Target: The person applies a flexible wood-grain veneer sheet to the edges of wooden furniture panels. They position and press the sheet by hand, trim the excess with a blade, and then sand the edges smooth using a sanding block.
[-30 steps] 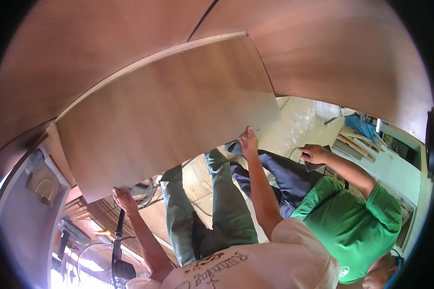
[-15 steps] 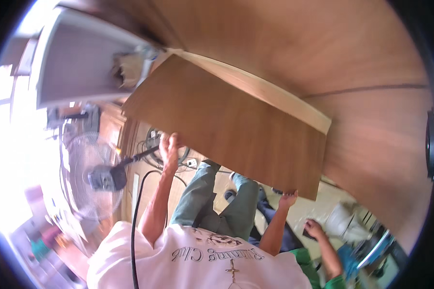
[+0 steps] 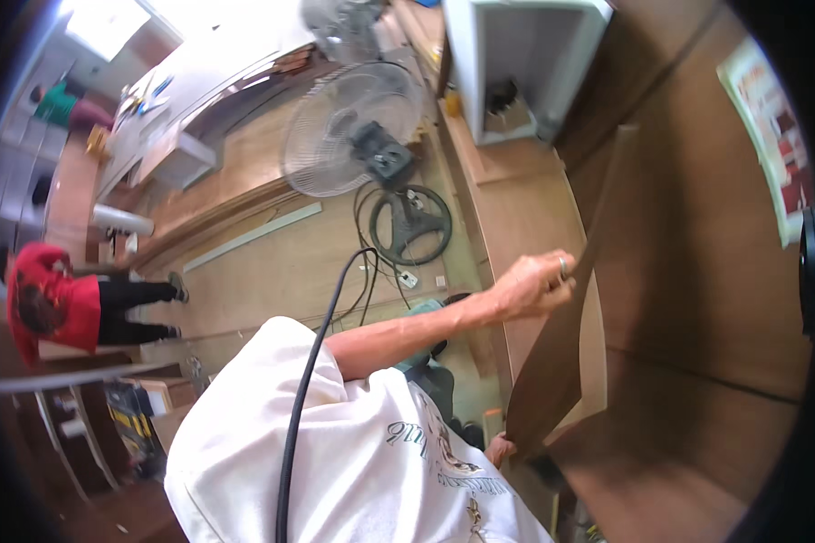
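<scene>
The panel [image 3: 552,380] is gripped by the left hand [image 3: 543,283], fingers curled. Below these, the right hand [image 3: 499,449] is half-hidden, its hold unclear

Your bare left forearm [image 3: 407,337] stretches toward the right, the wrist [image 3: 489,308] nearly straight, and your left hand [image 3: 536,281] grips with bent fingers [image 3: 560,296]. Your right hand [image 3: 499,448] shows only in small part, nearer, its grip and arm too hidden to read.

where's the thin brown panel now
In the head view, the thin brown panel is right of centre, left hand at its left edge, right hand near its lower end.
</scene>
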`<state>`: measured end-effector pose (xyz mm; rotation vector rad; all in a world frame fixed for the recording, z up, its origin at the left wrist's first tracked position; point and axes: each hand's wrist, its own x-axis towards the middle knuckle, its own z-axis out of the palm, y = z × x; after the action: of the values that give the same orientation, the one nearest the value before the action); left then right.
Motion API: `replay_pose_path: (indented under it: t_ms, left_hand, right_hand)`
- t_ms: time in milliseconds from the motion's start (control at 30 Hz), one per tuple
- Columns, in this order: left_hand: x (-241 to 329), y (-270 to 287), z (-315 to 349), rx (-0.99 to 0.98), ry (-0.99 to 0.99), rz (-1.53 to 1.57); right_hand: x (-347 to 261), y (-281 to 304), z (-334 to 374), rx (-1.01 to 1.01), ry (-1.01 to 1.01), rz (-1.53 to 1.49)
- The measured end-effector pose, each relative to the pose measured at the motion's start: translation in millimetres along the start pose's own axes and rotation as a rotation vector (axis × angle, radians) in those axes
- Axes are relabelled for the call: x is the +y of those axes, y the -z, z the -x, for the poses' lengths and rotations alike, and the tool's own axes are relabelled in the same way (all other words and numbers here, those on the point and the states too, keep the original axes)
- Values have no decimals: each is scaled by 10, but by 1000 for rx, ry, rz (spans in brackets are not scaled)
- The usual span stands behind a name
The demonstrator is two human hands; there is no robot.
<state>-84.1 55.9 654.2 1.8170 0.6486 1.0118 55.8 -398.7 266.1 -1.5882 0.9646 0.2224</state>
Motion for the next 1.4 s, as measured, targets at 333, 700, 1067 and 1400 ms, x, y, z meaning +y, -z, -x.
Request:
replay_pose_path:
  t_ms: [333,700,1067,1400]
  left_hand:
    - [1530,1447,526,-98,-220,-86]
    - [2109,4103,1506,331,-416,-209]
    - [2779,7299,2948,782,-383,-76]
    - [3236,8837,4862,1320,-142,-850]
  right_hand:
    - [-997,-741,1402,-378,283,-167]
    - [-1155,-1177,4092,-695,516,-431]
    - [-919,-1264,7312,-1034,482,-622]
    - [-605,-1260,9871,-1856,415,-279]
